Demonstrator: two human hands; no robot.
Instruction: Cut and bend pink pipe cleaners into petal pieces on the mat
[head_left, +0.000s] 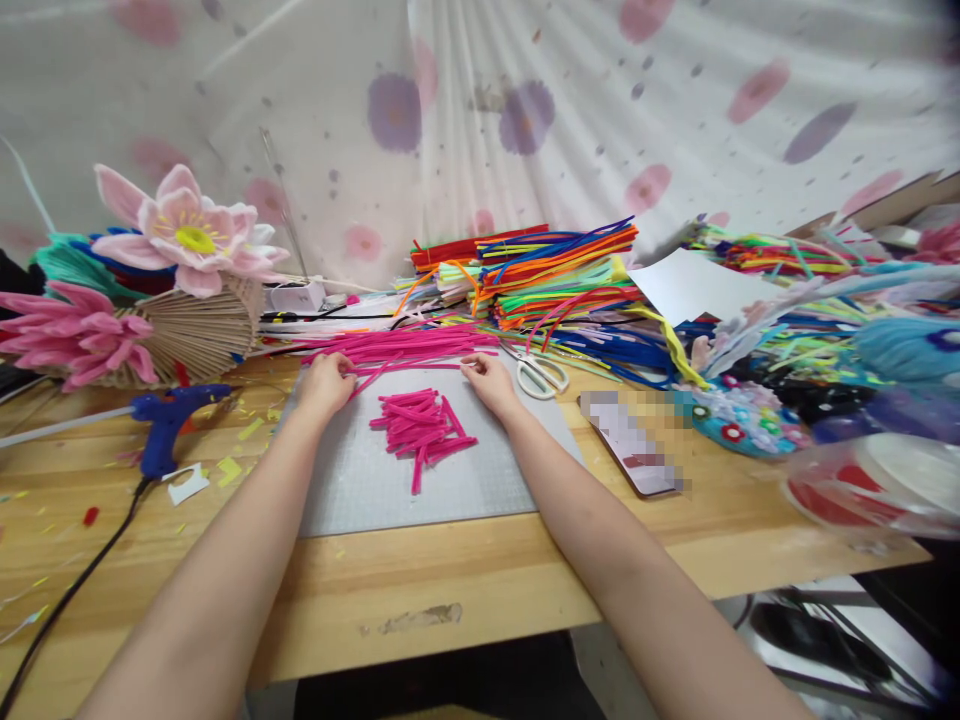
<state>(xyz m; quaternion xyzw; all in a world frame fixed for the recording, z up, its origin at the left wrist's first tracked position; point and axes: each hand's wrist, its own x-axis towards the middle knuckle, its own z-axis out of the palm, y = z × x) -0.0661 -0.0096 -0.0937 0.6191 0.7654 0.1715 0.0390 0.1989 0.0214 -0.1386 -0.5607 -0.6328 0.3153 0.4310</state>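
My left hand (328, 385) is at the far left of the grey cutting mat (345, 500), its fingers closed on a magenta pipe cleaner (409, 368). My right hand (487, 383) pinches near that strand's other end, so it spans roughly level between both hands. Just behind it lies a bundle of long magenta pipe cleaners (405, 343). In front of my hands, on the mat, is a loose pile of short cut magenta pieces (420, 425). White-handled scissors (541, 376) rest right of my right hand, blades toward the bundle.
A blue glue gun (165, 425) with a black cord lies at left, below a pink fuzzy flower (191, 235). A phone (630, 445) is right of the mat. Many-coloured pipe cleaner bundles (555, 275) line the back. A plastic-wrapped tub (877, 485) stands at the right edge.
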